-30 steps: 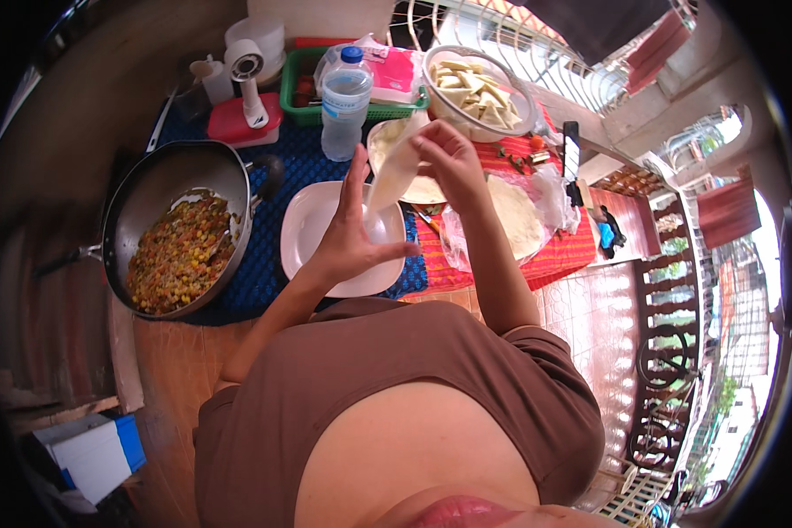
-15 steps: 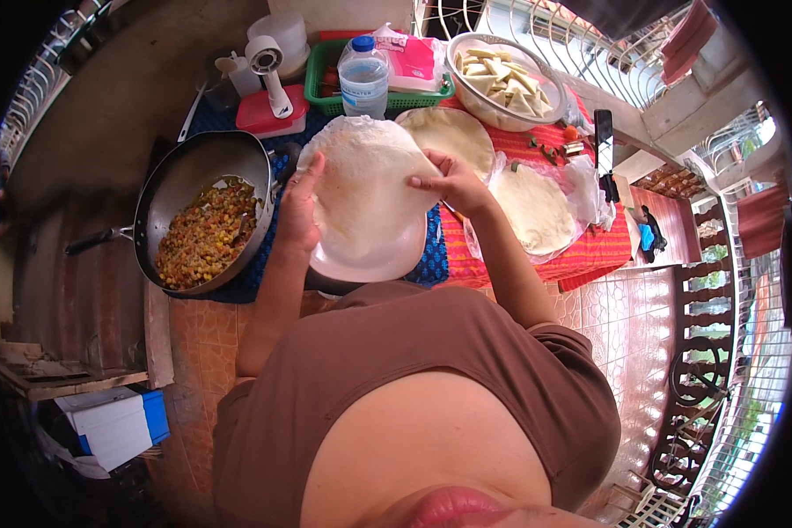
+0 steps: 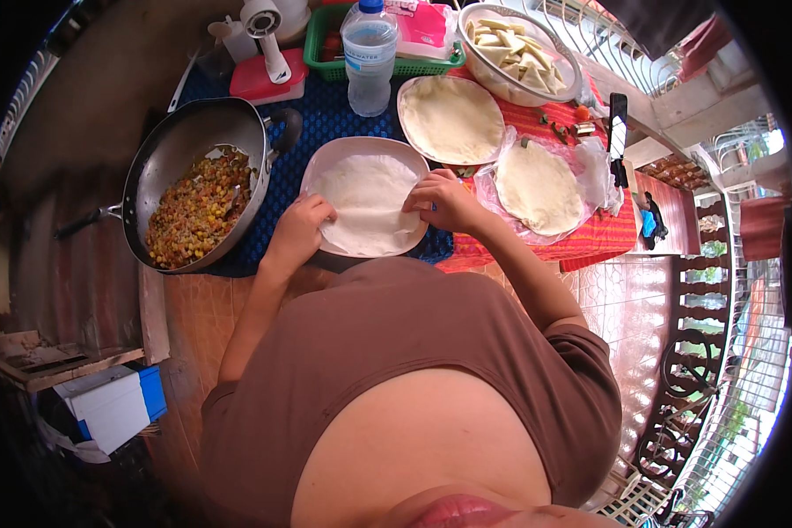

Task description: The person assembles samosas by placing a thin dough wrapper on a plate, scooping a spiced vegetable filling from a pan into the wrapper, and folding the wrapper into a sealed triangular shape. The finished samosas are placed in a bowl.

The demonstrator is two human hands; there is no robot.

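Observation:
A thin, pale, round dough wrapper lies on a pinkish-white plate in front of me. My left hand pinches the wrapper near the plate's left side, its fingertips over the rim. At the right side, my right hand has its fingers curled down on the wrapper's other edge. To the left sits a deep pan holding a chopped yellow and orange filling, with a spoon partly sunk in it.
Right of the plate are a round stack of wrappers and another flat round on clear plastic. Behind stand a water bottle, a green basket, a red-lidded box and a bowl of folded triangles. A phone stands upright at right.
Both hands have come down with the wrapper, which was held up above the plate and now lies on it. My view has shifted slightly, so the table appears a little higher.

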